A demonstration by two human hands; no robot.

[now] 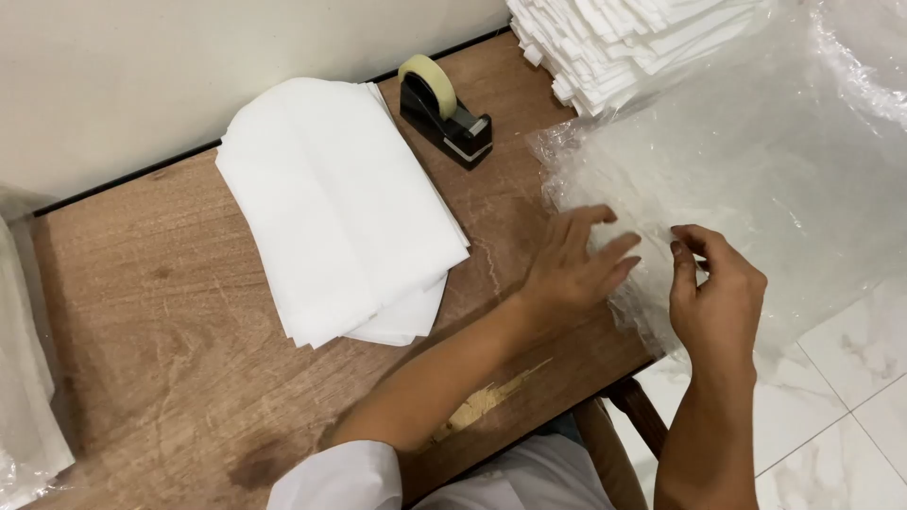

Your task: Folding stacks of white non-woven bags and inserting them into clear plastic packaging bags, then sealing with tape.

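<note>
Clear plastic bags [756, 161] lie in a loose pile at the right end of the wooden table [161, 312], and part of the pile hangs over the table edge above the tiled floor [850, 378]. We see that the plastic is thin, shiny and wrinkled, and the pile looks milky white. Our left hand [572, 269] lies flat on the near edge of the pile with the fingers spread. Our right hand [718, 297] pinches the plastic edge between thumb and fingers, just beside the left one. A stack of white sheets [331, 208] and a black tape dispenser [444, 113] stand further left.
</note>
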